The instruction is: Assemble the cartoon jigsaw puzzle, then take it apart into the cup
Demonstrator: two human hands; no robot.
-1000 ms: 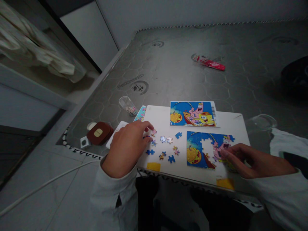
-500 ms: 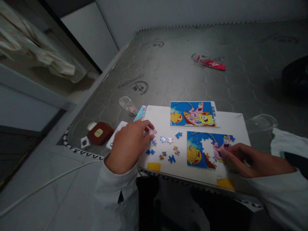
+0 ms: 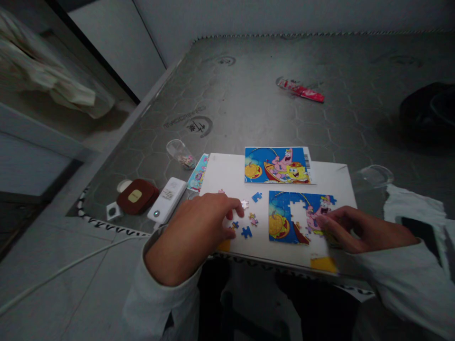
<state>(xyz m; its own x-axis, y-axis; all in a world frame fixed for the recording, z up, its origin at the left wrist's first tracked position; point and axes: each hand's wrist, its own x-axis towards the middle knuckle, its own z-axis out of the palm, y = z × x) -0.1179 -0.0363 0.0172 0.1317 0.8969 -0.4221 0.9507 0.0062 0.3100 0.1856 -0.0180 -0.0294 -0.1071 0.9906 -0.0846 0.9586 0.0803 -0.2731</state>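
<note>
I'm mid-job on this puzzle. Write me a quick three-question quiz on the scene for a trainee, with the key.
1. Which hand has its fingertips at the part-built puzzle?
2. True or false: the picture card lies farther from the person than the part-built puzzle.
3. Fill in: in the picture, the brown case sits to the ____ of the white device.

Key: 1. The right hand. 2. True. 3. Left.

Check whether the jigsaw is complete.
Incomplete: the jigsaw has a gap near its middle, showing the white surface beneath, and loose pieces lie beside it.
</note>
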